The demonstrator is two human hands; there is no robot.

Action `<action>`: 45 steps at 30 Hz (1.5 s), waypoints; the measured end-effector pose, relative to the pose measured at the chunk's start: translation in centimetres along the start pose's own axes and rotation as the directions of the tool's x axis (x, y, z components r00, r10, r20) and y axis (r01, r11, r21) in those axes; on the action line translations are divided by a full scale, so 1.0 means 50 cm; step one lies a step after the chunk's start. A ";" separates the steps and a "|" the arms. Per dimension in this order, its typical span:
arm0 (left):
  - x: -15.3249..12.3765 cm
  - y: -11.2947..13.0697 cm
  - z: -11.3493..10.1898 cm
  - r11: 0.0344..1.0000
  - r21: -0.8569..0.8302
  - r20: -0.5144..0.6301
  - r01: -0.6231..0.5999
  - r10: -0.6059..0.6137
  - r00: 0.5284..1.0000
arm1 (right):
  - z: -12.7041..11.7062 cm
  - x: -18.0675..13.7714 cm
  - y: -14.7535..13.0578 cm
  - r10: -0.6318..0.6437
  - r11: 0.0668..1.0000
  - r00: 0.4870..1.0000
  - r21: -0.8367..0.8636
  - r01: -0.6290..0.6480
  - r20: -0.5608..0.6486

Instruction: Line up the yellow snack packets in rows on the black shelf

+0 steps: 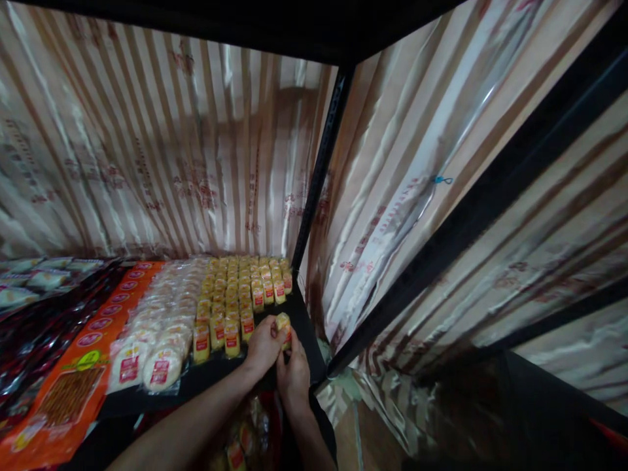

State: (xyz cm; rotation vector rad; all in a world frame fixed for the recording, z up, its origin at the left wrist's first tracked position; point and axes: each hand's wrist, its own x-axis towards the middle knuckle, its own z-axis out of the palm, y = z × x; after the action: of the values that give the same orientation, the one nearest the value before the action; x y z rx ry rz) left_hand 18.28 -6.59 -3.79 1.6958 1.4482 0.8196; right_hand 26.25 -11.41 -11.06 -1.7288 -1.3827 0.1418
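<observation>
Between my two hands is a small yellow wrapped cake (283, 322) with a red label, held just above the dark shelf (307, 327). My left hand (265, 343) pinches it from the left side. Fingers of my right hand (293, 369) close on its lower right edge. Left of my hands stand rows of similar yellow packaged cakes (231, 337), upright with red labels facing me. The rows reach back to the curtain, and the ones at the right end farther back.
White round packaged cakes (161, 369), an orange snack bag (73, 392) and dark red packets (29, 353) lie further left. A black post (324, 157) rises at the shelf corner. Striped plastic sheeting (196, 150) hangs behind. Below my arms, a bag of more packets (238, 451) shows.
</observation>
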 end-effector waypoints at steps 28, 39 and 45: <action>0.186 -0.016 0.087 0.996 -0.073 -0.087 0.053 -0.059 0.994 | 0.098 0.266 0.078 0.143 0.985 0.986 -0.086 -0.150 -0.081; 0.185 -0.041 0.098 0.996 -0.090 -0.162 -0.001 -0.013 0.987 | 0.117 0.257 0.097 0.089 0.995 0.991 -0.037 -0.094 -0.100; 0.185 -0.048 0.097 0.994 -0.111 -0.172 -0.019 -0.001 0.985 | 0.117 0.261 0.093 0.127 0.991 0.988 -0.031 -0.130 -0.088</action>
State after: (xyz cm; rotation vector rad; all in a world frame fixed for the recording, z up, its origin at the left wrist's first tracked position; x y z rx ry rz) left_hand 22.62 2.12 -8.32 1.5798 1.4799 1.0552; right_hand 31.06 2.78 -12.30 -1.8331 -1.2188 0.1124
